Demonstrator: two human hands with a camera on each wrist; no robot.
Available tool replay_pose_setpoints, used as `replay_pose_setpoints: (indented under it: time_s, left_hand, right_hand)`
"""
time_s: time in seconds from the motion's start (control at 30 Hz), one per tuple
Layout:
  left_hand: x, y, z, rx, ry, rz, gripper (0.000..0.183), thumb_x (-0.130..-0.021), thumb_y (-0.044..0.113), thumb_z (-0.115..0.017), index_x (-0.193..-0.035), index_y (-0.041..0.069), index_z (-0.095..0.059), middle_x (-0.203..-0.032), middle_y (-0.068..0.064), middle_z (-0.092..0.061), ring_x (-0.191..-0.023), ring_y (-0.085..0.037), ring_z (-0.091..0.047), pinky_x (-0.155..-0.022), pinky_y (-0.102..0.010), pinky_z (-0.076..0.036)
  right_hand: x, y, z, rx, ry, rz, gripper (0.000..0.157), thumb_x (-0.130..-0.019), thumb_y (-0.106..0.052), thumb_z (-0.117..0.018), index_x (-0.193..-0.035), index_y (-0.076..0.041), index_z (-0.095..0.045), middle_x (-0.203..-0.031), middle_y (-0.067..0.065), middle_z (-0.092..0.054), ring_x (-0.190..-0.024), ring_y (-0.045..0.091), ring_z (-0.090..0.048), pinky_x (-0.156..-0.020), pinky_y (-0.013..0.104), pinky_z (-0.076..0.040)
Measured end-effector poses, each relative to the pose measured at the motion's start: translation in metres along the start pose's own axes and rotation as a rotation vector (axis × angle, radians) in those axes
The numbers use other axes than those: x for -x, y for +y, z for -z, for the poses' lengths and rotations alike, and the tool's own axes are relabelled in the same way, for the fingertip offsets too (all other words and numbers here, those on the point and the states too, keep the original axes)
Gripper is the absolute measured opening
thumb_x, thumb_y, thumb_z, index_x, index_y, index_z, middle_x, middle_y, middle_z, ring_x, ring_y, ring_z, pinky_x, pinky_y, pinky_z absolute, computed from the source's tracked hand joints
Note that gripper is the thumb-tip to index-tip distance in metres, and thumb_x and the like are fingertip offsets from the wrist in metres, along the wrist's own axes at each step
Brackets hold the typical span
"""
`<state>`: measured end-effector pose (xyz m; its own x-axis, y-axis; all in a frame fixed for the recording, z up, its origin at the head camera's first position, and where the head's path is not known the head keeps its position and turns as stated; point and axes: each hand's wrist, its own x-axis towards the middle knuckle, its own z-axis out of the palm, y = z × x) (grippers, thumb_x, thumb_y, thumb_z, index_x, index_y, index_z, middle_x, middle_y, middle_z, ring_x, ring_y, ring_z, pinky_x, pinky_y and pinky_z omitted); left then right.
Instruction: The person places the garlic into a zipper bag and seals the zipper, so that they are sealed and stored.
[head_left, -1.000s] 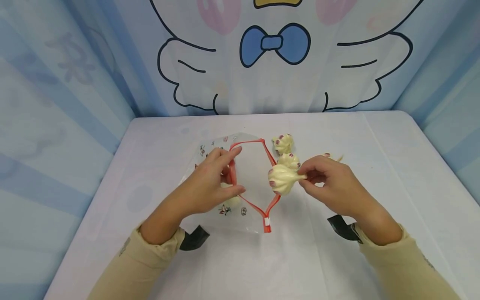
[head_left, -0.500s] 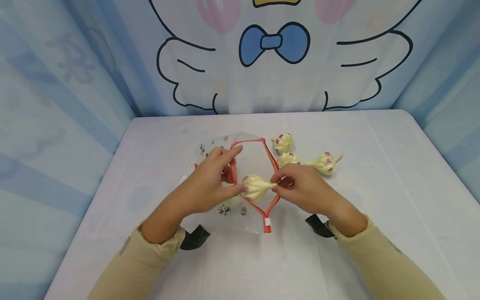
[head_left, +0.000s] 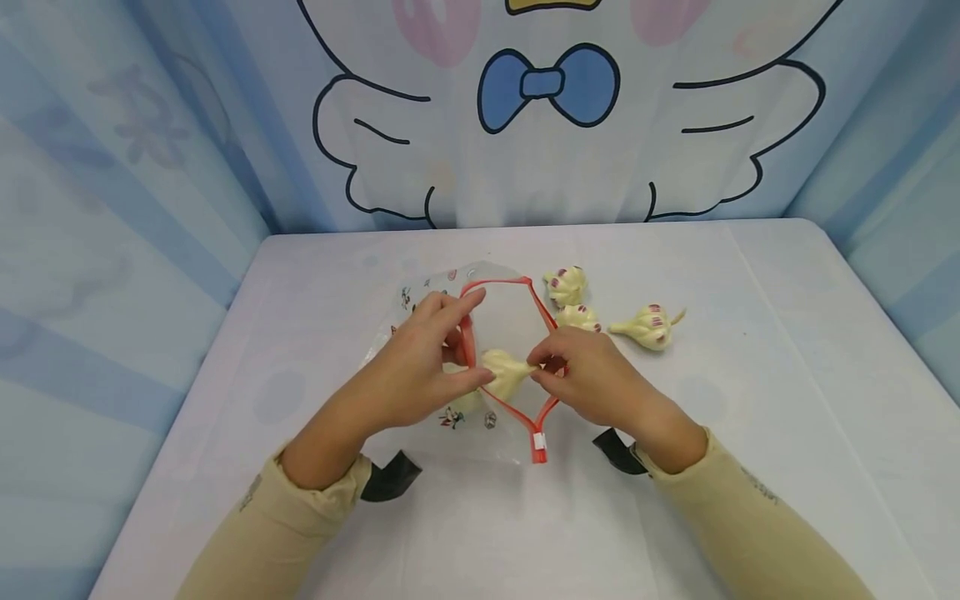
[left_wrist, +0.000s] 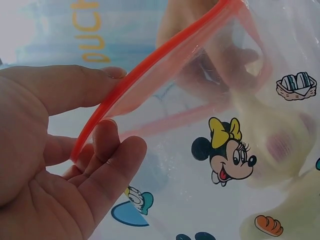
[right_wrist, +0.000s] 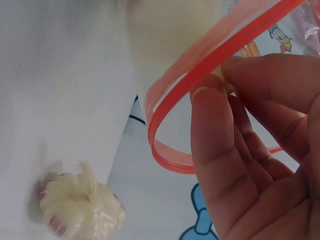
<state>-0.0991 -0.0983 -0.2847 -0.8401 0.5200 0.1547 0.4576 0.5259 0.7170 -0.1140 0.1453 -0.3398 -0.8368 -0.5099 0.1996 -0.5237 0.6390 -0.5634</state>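
Note:
A clear zip bag [head_left: 420, 442] with a red rim and printed cartoon figures lies with its mouth spread open. My left hand [head_left: 420, 358] holds the rim on its left side, the red strip [left_wrist: 165, 52] running between its fingers. With thumb and fingertips my right hand [head_left: 600, 375] pinches the stem of a garlic bulb [head_left: 504, 372]. That bulb sits inside the mouth, seen through the plastic in the left wrist view. Below it another pale bulb [left_wrist: 280, 215] shows through the bag. In the right wrist view the pinched stem is mostly hidden by the fingers.
Three garlic bulbs lie outside the bag: one at the back [head_left: 566, 286], one just behind my right hand [head_left: 579, 317] and one further right [head_left: 649, 327]. A white cloth covers the table [head_left: 750, 500]; a printed curtain [head_left: 555, 167] hangs behind it.
My right hand has moved left, carrying the garlic bulb from beside the bag's right rim into its mouth. The bulb at the right is uncovered. My left hand stays in place.

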Motion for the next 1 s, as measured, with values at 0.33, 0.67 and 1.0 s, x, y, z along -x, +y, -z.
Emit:
replay_pose_setpoints:
  time_s: [0.33, 0.67, 1.0]
  left_hand:
    - [0.000, 0.002, -0.002, -0.002, -0.002, 0.006, 0.085, -0.083, 0.010, -0.084, -0.153, -0.001, -0.037, -0.112, -0.010, -0.048, -0.090, -0.013, -0.062, -0.085, -0.029, -0.055]
    - [-0.001, 0.001, -0.004, 0.014, 0.007, -0.046, 0.083, -0.083, 0.006, -0.083, -0.151, -0.005, -0.037, -0.110, -0.011, -0.048, -0.087, -0.012, -0.061, -0.084, -0.025, -0.055]
    - [-0.002, 0.001, -0.004, 0.025, -0.006, -0.035, 0.082, -0.085, 0.007, -0.081, -0.153, -0.003, -0.036, -0.118, -0.012, -0.048, -0.091, -0.014, -0.064, -0.083, -0.031, -0.056]
  right_hand:
    - [-0.001, -0.005, -0.008, 0.155, 0.114, -0.034, 0.012, -0.087, -0.002, -0.075, -0.099, 0.000, -0.073, -0.091, 0.008, -0.068, -0.081, 0.020, -0.065, -0.074, 0.037, -0.056]
    - [-0.002, -0.006, -0.012, 0.090, 0.087, -0.035, 0.014, -0.088, -0.006, -0.076, -0.100, -0.001, -0.073, -0.094, 0.006, -0.071, -0.085, 0.019, -0.069, -0.076, 0.036, -0.057]
    - [-0.004, -0.006, -0.013, -0.117, -0.106, -0.063, 0.025, -0.096, -0.014, -0.067, -0.117, -0.002, -0.070, -0.111, 0.005, -0.071, -0.100, 0.019, -0.070, -0.085, 0.038, -0.057]
